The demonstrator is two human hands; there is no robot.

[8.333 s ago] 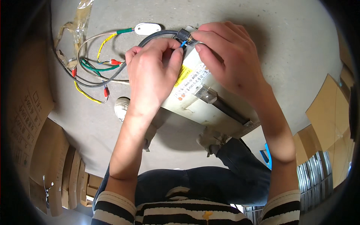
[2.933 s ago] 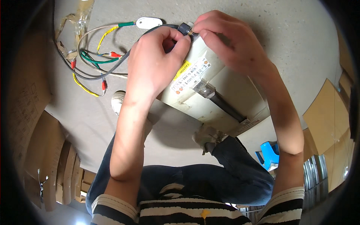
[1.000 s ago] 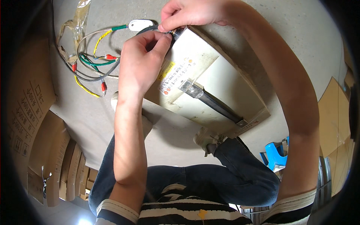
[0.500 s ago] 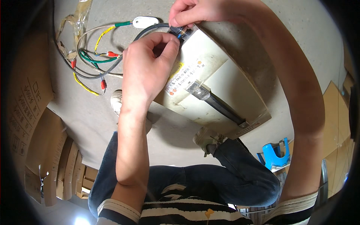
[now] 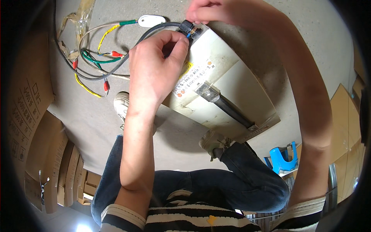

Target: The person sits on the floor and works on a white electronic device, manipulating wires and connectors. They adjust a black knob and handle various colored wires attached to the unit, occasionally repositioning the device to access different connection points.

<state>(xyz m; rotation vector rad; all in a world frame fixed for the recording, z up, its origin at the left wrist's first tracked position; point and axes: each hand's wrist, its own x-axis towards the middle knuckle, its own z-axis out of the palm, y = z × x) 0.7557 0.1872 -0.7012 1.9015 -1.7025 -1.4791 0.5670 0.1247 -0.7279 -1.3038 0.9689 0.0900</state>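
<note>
A cream metal box [image 5: 228,89] with a black handle and a yellow-and-white label lies tilted on the concrete floor. A grey cable [image 5: 154,31] runs into a black cable gland [image 5: 186,27] at the box's top corner. My left hand [image 5: 154,69] pinches a small blue-tipped wire just below the gland. My right hand [image 5: 216,11] reaches over the box from the right and grips the gland end from above.
Loose green, yellow and white wires with red terminals [image 5: 96,65] and a white tag [image 5: 151,20] lie on the floor at upper left. Cardboard boxes [image 5: 31,112] stand along the left, more cardboard at the right edge. A blue plastic stool [image 5: 284,158] stands lower right. My feet rest beside the box.
The box has tilted and turned over the frames. My right hand has moved from the box's top face up to the cable gland; my left hand stays pinched at the same corner.
</note>
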